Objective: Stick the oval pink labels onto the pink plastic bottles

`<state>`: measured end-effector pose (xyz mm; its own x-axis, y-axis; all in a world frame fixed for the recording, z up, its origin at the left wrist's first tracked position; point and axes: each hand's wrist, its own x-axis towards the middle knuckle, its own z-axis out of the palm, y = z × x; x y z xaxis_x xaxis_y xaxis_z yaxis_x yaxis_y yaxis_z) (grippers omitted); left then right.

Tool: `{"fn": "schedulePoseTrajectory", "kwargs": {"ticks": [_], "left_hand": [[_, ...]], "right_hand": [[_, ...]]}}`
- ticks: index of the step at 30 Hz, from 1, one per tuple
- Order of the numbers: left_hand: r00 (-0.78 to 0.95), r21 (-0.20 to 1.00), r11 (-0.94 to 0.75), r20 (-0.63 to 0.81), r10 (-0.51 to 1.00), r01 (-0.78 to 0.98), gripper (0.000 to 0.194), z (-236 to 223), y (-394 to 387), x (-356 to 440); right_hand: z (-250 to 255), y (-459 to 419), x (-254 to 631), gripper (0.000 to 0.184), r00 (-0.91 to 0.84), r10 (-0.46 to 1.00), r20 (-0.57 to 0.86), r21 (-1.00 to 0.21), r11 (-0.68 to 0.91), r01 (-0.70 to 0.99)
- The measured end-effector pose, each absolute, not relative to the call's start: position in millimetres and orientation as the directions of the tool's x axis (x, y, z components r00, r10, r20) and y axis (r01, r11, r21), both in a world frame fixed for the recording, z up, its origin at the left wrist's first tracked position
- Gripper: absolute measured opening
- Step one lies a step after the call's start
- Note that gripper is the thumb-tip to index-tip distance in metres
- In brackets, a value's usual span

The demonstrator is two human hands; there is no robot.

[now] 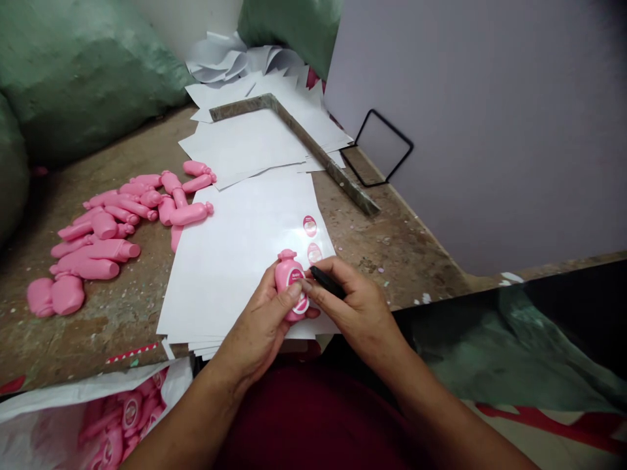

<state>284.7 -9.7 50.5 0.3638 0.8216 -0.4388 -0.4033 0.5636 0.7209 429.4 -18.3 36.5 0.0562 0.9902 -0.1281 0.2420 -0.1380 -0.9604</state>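
My left hand [262, 323] is wrapped round a small pink bottle [289, 277] with a round label on its front, held upright over the near edge of a white sticker sheet [235, 261]. My right hand [350, 303] grips a thin black tool [326, 282] and its fingertips press against the bottle's label. Two round pink stickers [310, 226] remain on the sheet just beyond the bottle.
Several unlabelled pink bottles [105, 235] lie in a heap at the left of the worn table [122, 313]. A white bag [98, 418] with labelled bottles sits at lower left. More white sheets, a metal angle bar [313, 150], a black wire stand [385, 147] and green sacks [78, 72] lie behind.
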Motion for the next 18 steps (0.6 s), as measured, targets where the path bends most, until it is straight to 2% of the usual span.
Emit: {"fn": "schedulePoseTrajectory", "kwargs": {"ticks": [4,8,12,15,18], "left_hand": [[0.370,0.737,0.564,-0.440,0.818,-0.371,0.046,49.4,-9.4,282.8],[0.390,0.750,0.570,-0.441,0.809,-0.335,0.063,49.1,-11.7,280.5],[0.377,0.754,0.582,-0.466,0.800,-0.303,0.074,50.1,-14.6,278.2],[0.401,0.747,0.594,-0.467,0.788,-0.299,0.077,50.2,-16.3,275.6],[0.411,0.758,0.589,-0.461,0.787,-0.278,0.075,49.7,-18.1,271.9]], "right_hand": [[31.2,-14.9,432.1,0.028,0.111,0.983,-0.145,-0.961,-0.167,0.220],[31.6,-13.8,433.8,0.025,0.065,0.987,-0.145,-0.983,-0.151,0.108],[36.3,-15.7,433.1,0.032,0.039,0.976,-0.215,-0.976,-0.216,0.022],[40.4,-16.6,430.9,0.044,0.025,0.964,-0.263,-0.963,-0.264,0.061],[41.3,-16.2,428.3,0.043,0.018,0.961,-0.275,-0.950,-0.274,0.148]]}}
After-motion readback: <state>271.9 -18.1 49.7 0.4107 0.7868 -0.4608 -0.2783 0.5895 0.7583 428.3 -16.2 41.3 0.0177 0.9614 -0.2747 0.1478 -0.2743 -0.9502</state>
